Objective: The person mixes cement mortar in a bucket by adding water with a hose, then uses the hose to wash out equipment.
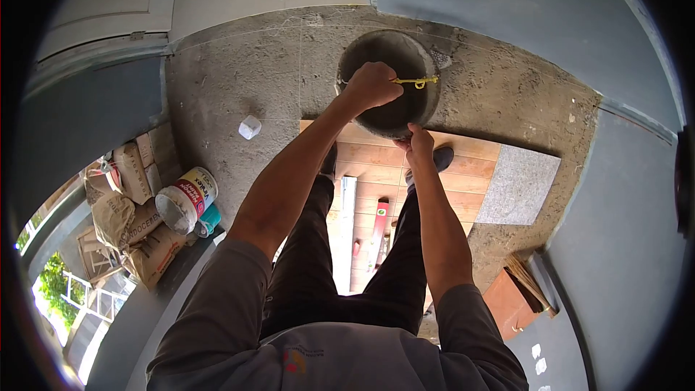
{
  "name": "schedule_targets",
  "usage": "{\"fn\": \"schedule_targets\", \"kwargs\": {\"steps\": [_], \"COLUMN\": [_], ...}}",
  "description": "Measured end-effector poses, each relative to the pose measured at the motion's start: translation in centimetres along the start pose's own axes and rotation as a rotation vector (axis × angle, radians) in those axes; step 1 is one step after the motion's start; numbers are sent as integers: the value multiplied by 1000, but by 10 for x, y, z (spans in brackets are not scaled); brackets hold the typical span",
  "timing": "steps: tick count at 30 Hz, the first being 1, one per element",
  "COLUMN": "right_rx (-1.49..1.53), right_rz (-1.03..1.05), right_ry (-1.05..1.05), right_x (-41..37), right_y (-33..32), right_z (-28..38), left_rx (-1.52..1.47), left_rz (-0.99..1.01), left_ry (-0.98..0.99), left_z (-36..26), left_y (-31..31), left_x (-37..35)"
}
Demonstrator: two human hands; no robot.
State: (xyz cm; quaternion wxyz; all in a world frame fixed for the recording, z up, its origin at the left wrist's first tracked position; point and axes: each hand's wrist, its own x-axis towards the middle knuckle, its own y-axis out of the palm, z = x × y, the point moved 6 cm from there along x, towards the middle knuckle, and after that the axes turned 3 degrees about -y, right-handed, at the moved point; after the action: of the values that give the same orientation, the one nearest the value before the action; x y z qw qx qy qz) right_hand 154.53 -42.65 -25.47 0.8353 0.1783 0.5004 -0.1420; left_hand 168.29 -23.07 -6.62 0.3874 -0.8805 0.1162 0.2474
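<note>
The left hand (373,85) is closed into a fist around the near end of a yellow tool (420,81). The tool's far end is carried out beyond the knuckles, across the mouth of the bucket (391,47). The grip is probably kept tight so that the tool can be worked in the grey mix inside. The right hand (418,143) is clamped on the bucket's near rim with the fingers curled over it, seemingly to keep it steady. Just below those fingers the edge of the wood-look tiles (369,166) begins, and a shoe (443,156) is set beside the wrist. Bare concrete floor (239,87) is left open to the left of the fist as far as a small white block (250,127). To the right, room is narrowed by a grey slab (518,185) and the wall (622,195).
</note>
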Motion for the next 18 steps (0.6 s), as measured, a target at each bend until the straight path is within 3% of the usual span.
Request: {"fn": "schedule_targets", "kwargs": {"steps": [11,18], "right_rx": [-117,-179], "right_rz": [70,64], "right_ry": [19,8], "right_x": [8,4], "right_y": [60,83], "right_z": [-6,-15], "left_rx": [21,-45], "left_rz": [-139,-129], "left_ry": [11,-83], "left_z": [47,76], "left_y": [-41,-64], "left_x": [1,-18]}}
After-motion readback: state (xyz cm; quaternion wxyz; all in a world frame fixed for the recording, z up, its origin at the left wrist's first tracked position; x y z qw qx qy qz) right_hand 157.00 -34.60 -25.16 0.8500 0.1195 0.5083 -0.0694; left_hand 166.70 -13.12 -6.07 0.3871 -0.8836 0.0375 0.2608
